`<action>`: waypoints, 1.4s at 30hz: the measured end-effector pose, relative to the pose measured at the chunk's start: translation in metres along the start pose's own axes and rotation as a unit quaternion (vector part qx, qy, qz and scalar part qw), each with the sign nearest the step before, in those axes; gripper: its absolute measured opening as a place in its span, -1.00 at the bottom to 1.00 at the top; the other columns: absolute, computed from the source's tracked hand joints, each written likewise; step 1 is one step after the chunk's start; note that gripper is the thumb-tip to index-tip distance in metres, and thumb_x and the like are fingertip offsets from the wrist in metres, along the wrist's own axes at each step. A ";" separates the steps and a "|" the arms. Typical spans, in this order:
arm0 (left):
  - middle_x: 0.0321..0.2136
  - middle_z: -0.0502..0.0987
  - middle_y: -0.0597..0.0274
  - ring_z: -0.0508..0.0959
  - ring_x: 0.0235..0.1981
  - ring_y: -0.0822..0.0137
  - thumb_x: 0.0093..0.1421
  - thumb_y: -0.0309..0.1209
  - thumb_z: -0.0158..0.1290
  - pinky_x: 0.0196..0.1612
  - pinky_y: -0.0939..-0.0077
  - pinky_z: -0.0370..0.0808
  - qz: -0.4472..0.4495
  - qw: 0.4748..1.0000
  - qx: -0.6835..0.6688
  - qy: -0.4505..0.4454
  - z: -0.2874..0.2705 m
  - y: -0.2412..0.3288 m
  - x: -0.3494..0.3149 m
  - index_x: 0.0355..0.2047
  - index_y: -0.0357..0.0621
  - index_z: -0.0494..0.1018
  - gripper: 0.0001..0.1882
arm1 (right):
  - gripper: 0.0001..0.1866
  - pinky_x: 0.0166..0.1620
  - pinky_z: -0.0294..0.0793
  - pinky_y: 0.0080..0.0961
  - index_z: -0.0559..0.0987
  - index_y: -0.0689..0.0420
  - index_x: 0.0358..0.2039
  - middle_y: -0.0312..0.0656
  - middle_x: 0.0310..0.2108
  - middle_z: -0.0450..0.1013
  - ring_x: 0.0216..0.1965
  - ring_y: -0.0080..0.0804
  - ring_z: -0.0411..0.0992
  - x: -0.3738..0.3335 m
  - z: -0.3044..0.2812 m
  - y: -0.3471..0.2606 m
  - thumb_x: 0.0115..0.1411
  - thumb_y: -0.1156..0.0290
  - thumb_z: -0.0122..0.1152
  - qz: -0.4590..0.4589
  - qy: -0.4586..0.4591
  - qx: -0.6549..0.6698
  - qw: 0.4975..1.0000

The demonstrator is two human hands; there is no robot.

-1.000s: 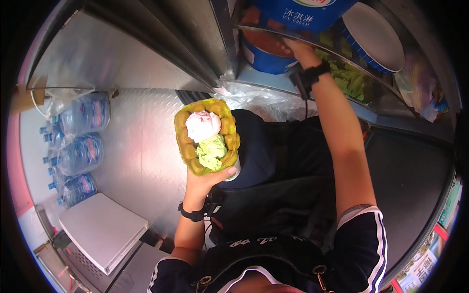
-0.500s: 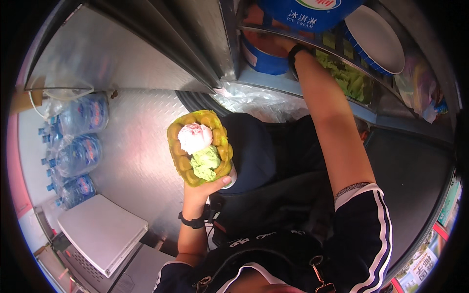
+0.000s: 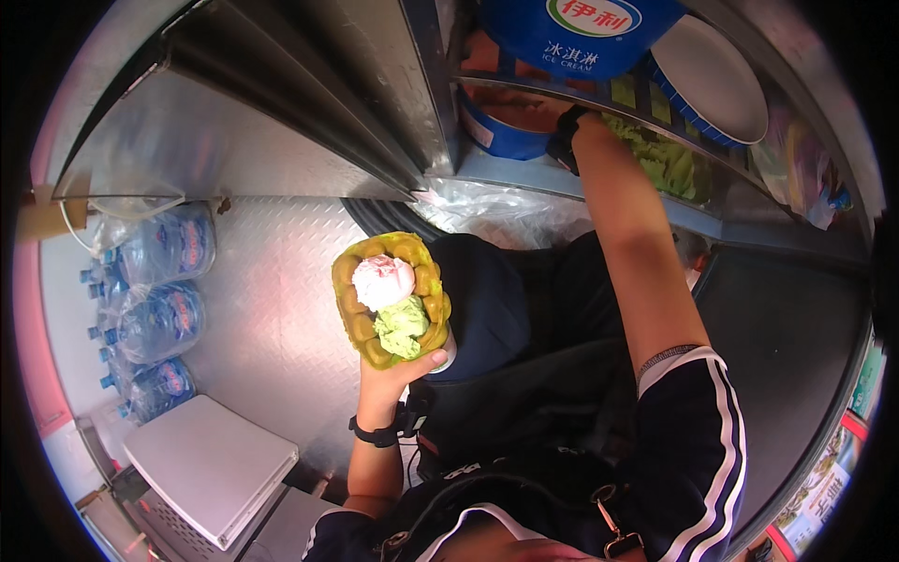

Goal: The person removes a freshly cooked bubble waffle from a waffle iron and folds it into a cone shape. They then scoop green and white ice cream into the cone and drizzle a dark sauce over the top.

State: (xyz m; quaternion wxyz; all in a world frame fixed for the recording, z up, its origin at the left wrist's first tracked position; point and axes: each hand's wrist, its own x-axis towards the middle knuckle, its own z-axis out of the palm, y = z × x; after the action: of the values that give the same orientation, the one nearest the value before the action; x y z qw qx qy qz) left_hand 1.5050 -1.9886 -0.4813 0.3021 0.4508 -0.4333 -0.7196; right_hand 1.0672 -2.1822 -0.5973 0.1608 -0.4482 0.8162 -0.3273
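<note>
My left hand [image 3: 391, 375] is closed around a cup [image 3: 444, 358] that holds a golden-green bubble waffle [image 3: 432, 281]. Inside the waffle lie a pale pink scoop of ice cream [image 3: 383, 282] and a light green scoop of ice cream [image 3: 401, 326]. My right forearm [image 3: 637, 234] stretches up into a cabinet, its black wristband [image 3: 566, 140] beside a blue tub [image 3: 501, 139] of pinkish-brown ice cream. The fingers of my right hand are hidden behind a metal bar, so what they hold does not show. Leafy-looking green ice cream [image 3: 655, 159] lies right of the wrist.
A large blue ice cream tub [image 3: 571, 37] and a round white lid [image 3: 716, 80] sit above the metal bar. Wrapped bottles [image 3: 164, 318] stand at the left, with a white box-like lid [image 3: 211, 468] below them. A black panel [image 3: 777, 347] fills the right side.
My right hand has slipped out of sight behind the bar; earlier it partly showed in the pinkish-brown tub. My left hand keeps its hold; the whole view has shifted slightly.
</note>
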 end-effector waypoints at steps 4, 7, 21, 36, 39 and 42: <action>0.00 0.56 0.02 0.56 0.05 0.14 -0.12 -0.52 0.41 0.17 0.22 0.47 -0.002 1.000 -0.005 0.001 -0.004 -0.003 0.000 0.19 -0.27 0.32 -0.18 | -0.60 -0.27 0.37 -0.45 0.44 0.06 0.03 -0.04 -0.15 0.45 -0.25 -0.29 0.39 -0.005 -0.008 0.007 0.34 0.06 0.04 0.008 -0.022 0.049 0.999; 0.01 0.55 0.02 0.56 0.05 0.14 -0.12 -0.52 0.41 0.18 0.22 0.47 -0.001 1.000 0.002 0.004 -0.006 -0.005 0.000 0.18 -0.27 0.32 -0.18 | -0.59 -0.25 0.37 -0.44 0.43 0.06 0.04 -0.04 -0.14 0.45 -0.23 -0.28 0.39 -0.006 -0.013 0.010 0.34 0.05 0.05 0.010 -0.041 0.081 0.996; 0.02 0.54 0.00 0.55 0.07 0.13 -0.13 -0.53 0.41 0.18 0.22 0.46 0.020 1.000 -0.005 -0.019 0.004 -0.007 -0.003 0.19 -0.27 0.32 -0.17 | -0.52 -0.15 0.39 -0.40 0.41 0.04 0.09 -0.03 -0.05 0.43 -0.13 -0.24 0.39 -0.025 -0.010 -0.011 0.31 0.00 0.07 -0.046 -0.154 0.146 0.976; 0.00 0.55 -0.01 0.56 0.04 0.10 -0.14 -0.50 0.41 0.17 0.18 0.47 0.007 1.000 -0.009 -0.009 -0.005 -0.008 -0.009 0.19 -0.29 0.30 -0.15 | -0.45 -0.05 0.40 -0.36 0.39 0.03 0.14 -0.01 0.03 0.40 -0.02 -0.21 0.38 -0.002 0.010 -0.024 0.28 -0.06 0.09 -0.037 -0.073 -0.012 0.997; 0.01 0.54 -0.01 0.56 0.05 0.09 -0.14 -0.52 0.41 0.18 0.17 0.46 -0.014 1.000 -0.003 -0.010 -0.002 -0.007 -0.007 0.19 -0.29 0.30 -0.16 | -0.44 -0.03 0.40 -0.35 0.39 0.02 0.15 -0.01 0.05 0.40 0.01 -0.20 0.38 -0.001 0.009 -0.018 0.28 -0.07 0.09 -0.008 -0.007 -0.071 0.997; 0.01 0.54 -0.02 0.56 0.06 0.08 -0.14 -0.51 0.41 0.18 0.15 0.46 -0.010 1.000 -0.002 -0.019 -0.003 -0.005 -0.006 0.20 -0.29 0.30 -0.15 | -0.42 -0.01 0.41 -0.34 0.38 0.02 0.16 -0.01 0.07 0.39 0.03 -0.19 0.38 0.001 0.008 -0.012 0.27 -0.08 0.09 0.013 0.035 -0.099 0.994</action>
State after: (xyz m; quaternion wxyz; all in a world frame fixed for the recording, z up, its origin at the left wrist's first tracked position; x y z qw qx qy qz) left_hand 1.5099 -1.9820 -0.4841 0.2871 0.4405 -0.4332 -0.7320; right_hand 1.0790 -2.1904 -0.5946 0.0906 -0.4394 0.8556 -0.2581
